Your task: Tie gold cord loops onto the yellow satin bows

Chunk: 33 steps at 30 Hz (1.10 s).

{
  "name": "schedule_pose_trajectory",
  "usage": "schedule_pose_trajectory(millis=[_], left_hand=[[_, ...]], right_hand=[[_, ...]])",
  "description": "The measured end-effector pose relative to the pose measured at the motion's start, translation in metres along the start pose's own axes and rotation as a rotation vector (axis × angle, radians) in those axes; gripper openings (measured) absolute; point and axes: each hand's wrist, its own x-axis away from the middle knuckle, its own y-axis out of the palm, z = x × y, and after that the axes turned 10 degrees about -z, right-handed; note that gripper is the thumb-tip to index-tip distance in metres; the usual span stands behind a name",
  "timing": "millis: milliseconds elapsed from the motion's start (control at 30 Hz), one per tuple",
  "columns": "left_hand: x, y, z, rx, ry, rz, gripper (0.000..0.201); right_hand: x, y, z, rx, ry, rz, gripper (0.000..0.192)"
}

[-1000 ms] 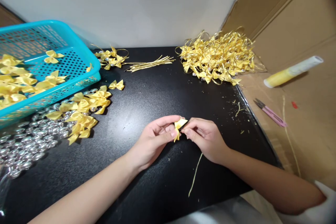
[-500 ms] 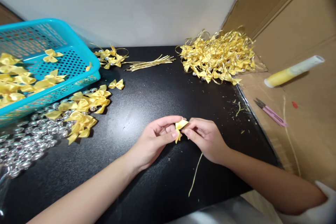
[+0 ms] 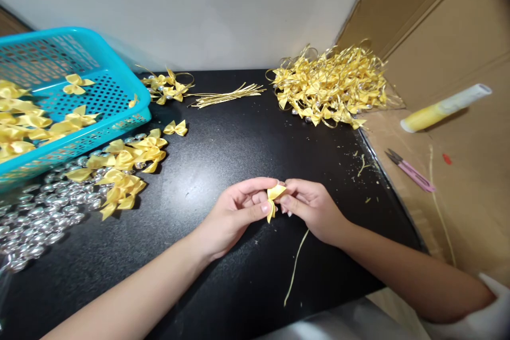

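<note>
Above the black tabletop [image 3: 223,138], left hand [image 3: 233,212] and right hand [image 3: 313,207] each pinch one small, folded yellow satin bow [image 3: 273,197].

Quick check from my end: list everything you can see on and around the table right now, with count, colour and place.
held bow: one, yellow satin, pinched between both hands at table centre
gold cord: one strand, trailing from the hands toward the near edge
loose bows: a small pile, yellow, left of centre
silver beads: many, shiny, near left
basket: one, turquoise plastic, far left, holding more yellow bows
finished bows pile: large heap, yellow with gold loops, far right
cord bundle: one, gold, far centre
small bow cluster: few, yellow, beside the basket
snips: one, pink, on cardboard at right
tube: one, yellow and white, on cardboard
table: one, black
left hand: gripping the bow
right hand: gripping the bow
</note>
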Motion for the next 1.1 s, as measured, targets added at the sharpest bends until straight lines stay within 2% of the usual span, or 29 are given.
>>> schedule_pose_trajectory(millis=[167, 700, 1100], left_hand=[[0.0003, 0.0003, 0.0006, 0.006, 0.009, -0.012, 0.023], [-0.0007, -0.0001, 0.0008, 0.015, 0.025, -0.062, 0.021], [0.0013, -0.0035, -0.0006, 0.062, 0.005, -0.016, 0.026]], right_hand=[[-0.0010, -0.0005, 0.0021, -0.095, 0.043, -0.040, 0.024], [-0.0014, 0.0042, 0.0040, -0.337, 0.154, -0.058, 0.028], [-0.0004, 0.0034, 0.0064, -0.338, 0.160, -0.046, 0.022]])
